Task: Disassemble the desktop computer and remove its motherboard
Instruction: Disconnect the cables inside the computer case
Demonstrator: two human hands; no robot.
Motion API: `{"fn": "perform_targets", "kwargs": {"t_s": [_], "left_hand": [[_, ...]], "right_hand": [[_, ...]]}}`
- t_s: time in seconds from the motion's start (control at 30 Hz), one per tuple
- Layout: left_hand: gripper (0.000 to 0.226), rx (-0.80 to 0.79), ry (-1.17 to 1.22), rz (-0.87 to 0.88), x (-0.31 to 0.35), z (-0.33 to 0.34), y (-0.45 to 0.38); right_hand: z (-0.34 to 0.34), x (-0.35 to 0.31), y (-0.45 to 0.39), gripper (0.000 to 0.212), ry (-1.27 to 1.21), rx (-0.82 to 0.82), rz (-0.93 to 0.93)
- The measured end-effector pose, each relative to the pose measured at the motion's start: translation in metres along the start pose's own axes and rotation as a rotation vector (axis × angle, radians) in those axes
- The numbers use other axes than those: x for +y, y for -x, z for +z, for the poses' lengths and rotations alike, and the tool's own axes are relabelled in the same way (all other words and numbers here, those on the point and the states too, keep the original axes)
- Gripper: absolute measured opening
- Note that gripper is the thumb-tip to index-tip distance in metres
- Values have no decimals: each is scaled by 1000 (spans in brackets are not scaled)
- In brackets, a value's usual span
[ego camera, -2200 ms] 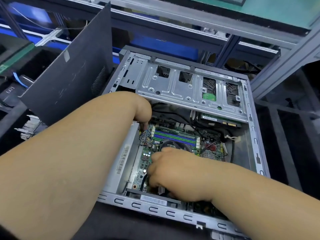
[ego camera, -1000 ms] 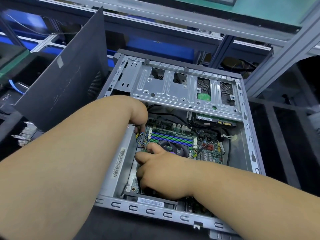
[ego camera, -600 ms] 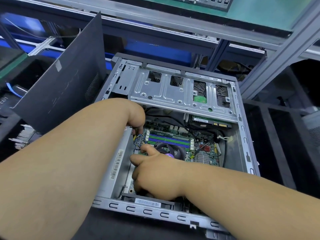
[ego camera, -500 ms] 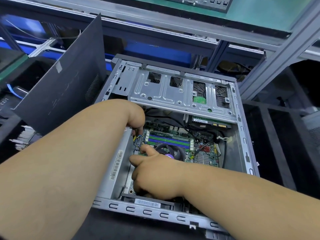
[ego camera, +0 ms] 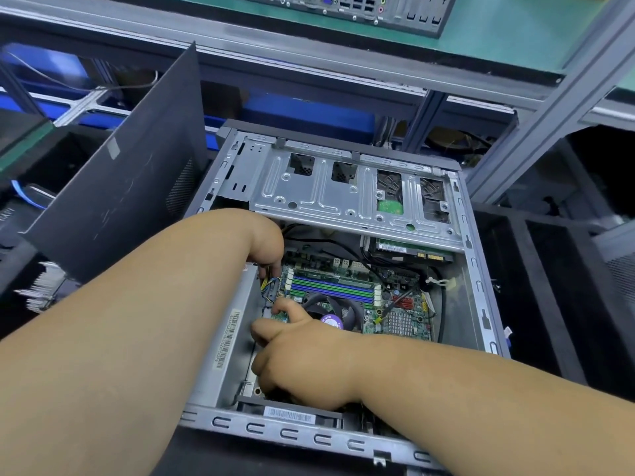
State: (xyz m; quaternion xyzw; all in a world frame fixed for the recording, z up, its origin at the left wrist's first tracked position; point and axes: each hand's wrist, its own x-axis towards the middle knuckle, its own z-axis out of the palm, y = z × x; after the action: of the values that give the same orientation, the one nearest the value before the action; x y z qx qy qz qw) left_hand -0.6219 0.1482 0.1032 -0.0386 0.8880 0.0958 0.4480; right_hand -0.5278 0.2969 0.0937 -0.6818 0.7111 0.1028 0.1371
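Note:
The open desktop case (ego camera: 476, 269) lies on its side before me, and the green motherboard (ego camera: 398, 324) sits in its bottom. My left hand (ego camera: 266, 243) reaches down at the board's far left corner, its fingertips pinching the yellow and black power cable (ego camera: 268, 288). Nearer to me, my right hand (ego camera: 302, 359) grips the motherboard's left edge: the thumb lies on top beside the CPU fan (ego camera: 338, 316) and the fingers curl down out of sight. Both forearms hide the front left of the case.
A silver drive cage (ego camera: 343, 197) spans the far half of the case, with a hard drive (ego camera: 409, 250) under it. The grey power supply (ego camera: 225, 341) fills the left side. A dark side panel (ego camera: 120, 190) leans at left. Another computer (ego camera: 347, 6) stands on the green shelf above.
My right hand has moved from the board's near part up to its left edge, thumb now stretched onto the board. My left hand has stayed at the cable.

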Motion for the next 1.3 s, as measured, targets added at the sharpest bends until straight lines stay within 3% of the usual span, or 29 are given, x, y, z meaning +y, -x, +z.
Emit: {"fn": "perform_targets", "kwargs": {"t_s": [0.33,0.43,0.53,0.7,0.87,1.1,1.3], "left_hand": [[31,9,17,6,-1,0,0],[30,1,19,8,0,0,1],[22,30,0,12,-1,0,0],[28,29,8,11,-2,0,-1],[22,114,-15,-11,0,-1,4],[26,71,-51,32,3,-3,11],[26,69,-170,103,5,-4,12]], "right_hand": [[-1,3,1,11,-80,35,17],[-5,10,4,3,-204,172,24],[-9,18,3,7,-151,245,105],[-8,17,3,14,-76,179,138],[-11,25,3,15,-148,314,230],[-13,39,12,6,-483,328,437],[-20,41,12,26,-748,368,482]]}}
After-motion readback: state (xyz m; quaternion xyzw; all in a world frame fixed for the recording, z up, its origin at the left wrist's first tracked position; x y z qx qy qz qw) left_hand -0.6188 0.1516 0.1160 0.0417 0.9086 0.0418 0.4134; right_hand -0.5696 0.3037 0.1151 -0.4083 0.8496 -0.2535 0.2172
